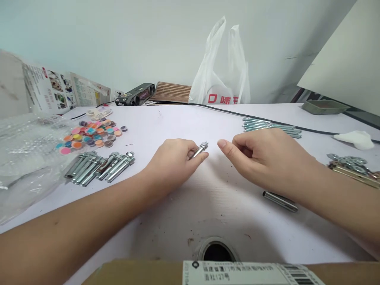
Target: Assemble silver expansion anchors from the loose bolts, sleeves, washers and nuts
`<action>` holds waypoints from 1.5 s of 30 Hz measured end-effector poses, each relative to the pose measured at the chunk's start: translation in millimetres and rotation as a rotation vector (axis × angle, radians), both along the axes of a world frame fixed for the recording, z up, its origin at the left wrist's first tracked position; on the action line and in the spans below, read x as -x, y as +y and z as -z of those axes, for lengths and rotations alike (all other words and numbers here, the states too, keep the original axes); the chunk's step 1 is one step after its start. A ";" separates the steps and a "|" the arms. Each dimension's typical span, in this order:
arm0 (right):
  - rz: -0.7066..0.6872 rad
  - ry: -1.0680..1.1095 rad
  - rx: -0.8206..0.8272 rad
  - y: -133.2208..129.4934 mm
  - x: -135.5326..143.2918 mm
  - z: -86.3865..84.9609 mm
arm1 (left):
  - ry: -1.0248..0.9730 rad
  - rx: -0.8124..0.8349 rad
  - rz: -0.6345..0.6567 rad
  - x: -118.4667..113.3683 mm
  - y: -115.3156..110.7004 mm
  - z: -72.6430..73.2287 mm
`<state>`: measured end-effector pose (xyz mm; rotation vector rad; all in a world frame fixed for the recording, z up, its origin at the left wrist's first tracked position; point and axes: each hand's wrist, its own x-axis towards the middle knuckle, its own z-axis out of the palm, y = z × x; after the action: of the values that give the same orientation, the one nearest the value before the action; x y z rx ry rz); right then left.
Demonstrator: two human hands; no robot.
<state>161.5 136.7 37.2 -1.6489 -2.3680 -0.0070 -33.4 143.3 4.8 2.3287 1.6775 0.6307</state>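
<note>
My left hand [175, 162] is closed around a metal expansion bolt [199, 150]; its nut end sticks out past the thumb and index finger, pointing up and right. To the right of it, across a small gap, my right hand [261, 156] hovers with the thumb stretched out, apart from the loosely curled fingers. Nothing shows in it, though the inner fingers are partly hidden. A pile of similar expansion bolts [101, 168] lies left of my left hand. Threaded rods [267, 126] lie behind my right hand, and metal sleeves [280, 201] lie below its wrist.
Colourful small discs [95, 134] and clear plastic wrap [26, 158] are at left. Washers [350, 162] lie at right, near a white wad [354, 139] and a green tray [325, 107]. A black cable [225, 111] crosses behind. A cardboard box [142, 273] stands at the front edge.
</note>
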 end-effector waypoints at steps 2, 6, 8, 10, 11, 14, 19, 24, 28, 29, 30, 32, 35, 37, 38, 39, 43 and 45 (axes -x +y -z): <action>0.010 -0.015 0.000 -0.1 -1.6 4.4 | 0.091 0.053 -0.091 8.4 0.4 -12.8; 0.001 -0.039 0.014 2.1 -2.7 10.0 | 0.229 0.092 -0.332 43.5 -4.7 -40.2; -0.015 -0.042 0.023 3.4 -2.5 10.5 | 0.275 0.121 -0.455 67.5 -13.1 -50.2; -0.022 -0.040 0.034 4.0 -3.0 10.7 | 0.305 0.139 -0.561 90.8 -23.3 -55.1; -0.021 -0.039 0.039 4.2 -3.8 11.1 | 0.323 0.128 -0.629 101.0 -27.7 -55.6; -0.011 -0.054 0.061 5.2 -6.7 13.8 | 0.349 0.109 -0.714 123.1 -33.2 -50.7; 0.033 -0.104 0.058 9.2 -6.9 18.4 | 0.360 0.132 -0.743 135.7 -21.9 -35.6; 0.023 -0.124 0.068 7.5 -5.8 17.3 | 0.441 0.137 -0.670 133.9 -21.8 -30.4; 0.010 -0.122 0.075 4.3 -6.5 18.6 | 0.435 0.155 -0.644 132.9 -21.8 -27.6; 0.003 -0.118 0.075 4.1 -6.6 19.3 | 0.426 0.146 -0.663 132.9 -20.5 -26.6; -0.005 -0.114 0.072 4.2 -6.6 19.9 | 0.411 0.143 -0.680 133.1 -18.9 -25.7; -0.015 -0.107 0.070 5.1 -6.4 20.7 | 0.373 0.143 -0.699 133.7 -15.7 -24.4; -0.015 -0.108 0.071 6.6 -5.8 20.6 | 0.334 0.150 -0.695 134.2 -12.7 -23.5; -0.016 -0.115 0.073 7.1 -5.1 19.9 | 0.341 0.142 -0.689 134.2 -12.0 -22.7; -0.017 -0.119 0.076 7.1 -4.7 19.4 | 0.350 0.140 -0.690 134.2 -11.8 -22.2; -0.019 -0.120 0.079 7.0 -4.3 18.9 | 0.363 0.128 -0.687 134.3 -11.5 -21.7; -0.020 -0.123 0.067 5.4 -3.4 17.2 | 0.381 0.120 -0.705 136.4 -8.5 -21.2; -0.021 -0.127 0.054 4.3 -3.7 16.7 | 0.368 0.136 -0.724 137.9 -6.5 -22.0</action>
<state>165.2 140.9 20.6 -1.6948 -2.4993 -0.0458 -171.2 136.7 26.8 1.7765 2.6619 0.1697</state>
